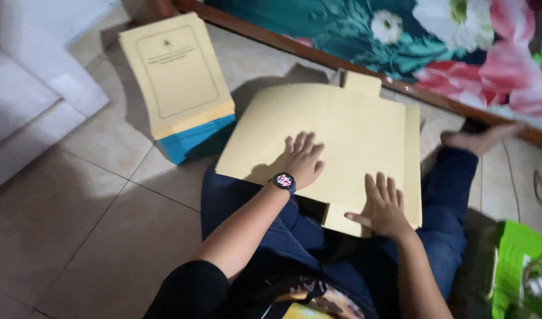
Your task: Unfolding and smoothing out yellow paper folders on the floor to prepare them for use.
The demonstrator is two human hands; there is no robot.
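A large yellow paper folder sheet [336, 127] with tabs lies across my lap on my blue jeans [442, 207]. My left hand [303, 158], with a dark wristwatch [283, 181] on the wrist, presses flat on the middle of the sheet. My right hand [384, 204] lies flat with fingers spread on the sheet's near right corner, by a folded tab. Neither hand grips anything.
A stack of yellow and blue folders [179, 82] stands on the tiled floor [93, 218] to the upper left. A floral fabric on a wooden frame [412, 41] runs along the top. A white cabinet [28, 88] is at left, a green bag [519, 266] at lower right.
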